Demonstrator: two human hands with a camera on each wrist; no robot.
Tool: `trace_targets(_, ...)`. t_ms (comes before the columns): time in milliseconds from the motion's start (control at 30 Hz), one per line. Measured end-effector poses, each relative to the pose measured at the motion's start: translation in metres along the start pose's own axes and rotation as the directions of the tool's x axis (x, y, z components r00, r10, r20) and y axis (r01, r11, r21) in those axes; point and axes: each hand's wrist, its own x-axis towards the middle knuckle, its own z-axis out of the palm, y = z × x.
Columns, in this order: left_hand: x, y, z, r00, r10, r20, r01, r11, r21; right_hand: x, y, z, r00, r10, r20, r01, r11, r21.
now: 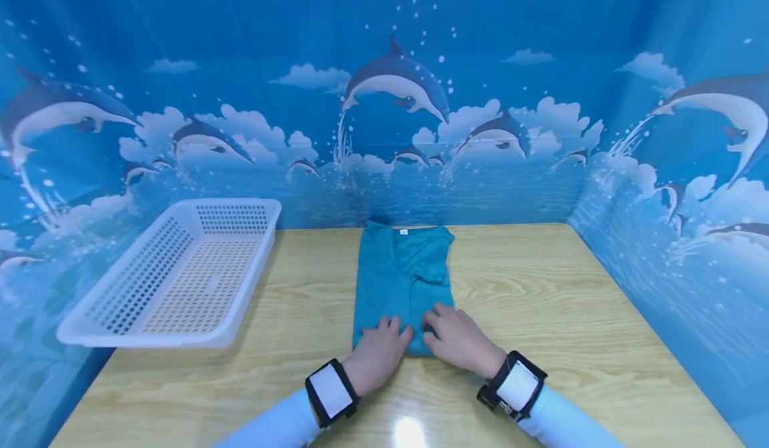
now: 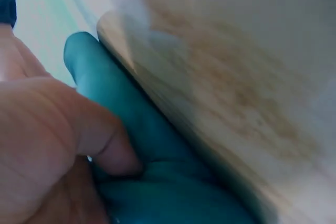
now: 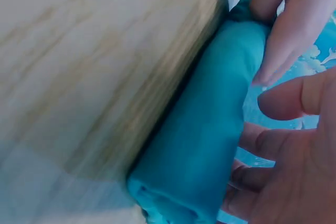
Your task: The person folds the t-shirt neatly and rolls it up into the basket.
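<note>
A folded teal shirt lies flat on the table, its collar and small white label at the far end. Its near end forms a thick rounded fold, seen up close in the right wrist view. My left hand rests on the near left part of the shirt, and in the left wrist view the thumb presses into the cloth. My right hand touches the near right part. In the right wrist view its fingers meet the back of the fold, while the thumb stands apart from the cloth.
A white perforated plastic basket stands at the left of the wood-grain table, with nothing in it. Blue dolphin-print curtains enclose the table at the back and both sides. Each wrist wears a strapped device.
</note>
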Motion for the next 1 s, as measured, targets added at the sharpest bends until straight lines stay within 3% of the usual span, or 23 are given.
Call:
trace_targets(133,0.007,-0.005,0.001,1.000,0.020,-0.020,-0.021,0.999,-0.038,-0.005,-0.006,-0.002,1.000,-0.020,-0.003,0.020,0.999,-0.028)
trace_targets(267,0.016,-0.014,0.002,0.997,0.033,0.067,-0.019,0.980,-0.197,-0.010,-0.012,-0.004,0.998,-0.058,0.000,0.057,0.995,-0.087)
trace_targets(367,0.024,-0.023,0.002,0.983,0.042,0.179,0.028,0.929,-0.370,-0.014,-0.017,-0.004,0.997,-0.079,0.016,0.081,0.988,-0.129)
trace_targets(467,0.031,-0.031,0.002,0.962,0.047,0.270,0.095,0.867,-0.490,-0.017,-0.021,-0.004,0.995,-0.083,0.048,0.089,0.985,-0.146)
trace_targets(633,0.040,-0.042,0.002,0.924,0.069,0.377,0.195,0.763,-0.616,-0.020,-0.024,-0.001,0.993,-0.094,0.074,0.106,0.978,-0.179)
trace_targets(700,0.044,-0.045,0.003,0.918,0.094,0.386,0.195,0.739,-0.645,-0.019,-0.023,0.002,0.992,-0.098,0.085,0.113,0.972,-0.205)
trace_targets(867,0.051,-0.051,0.003,0.902,0.123,0.414,0.186,0.754,-0.630,-0.014,-0.022,0.015,0.990,-0.099,0.103,0.126,0.945,-0.302)
trace_targets(1000,0.052,-0.052,0.002,0.892,0.113,0.438,0.205,0.763,-0.614,-0.007,-0.023,0.021,0.989,-0.121,0.089,0.148,0.897,-0.416)
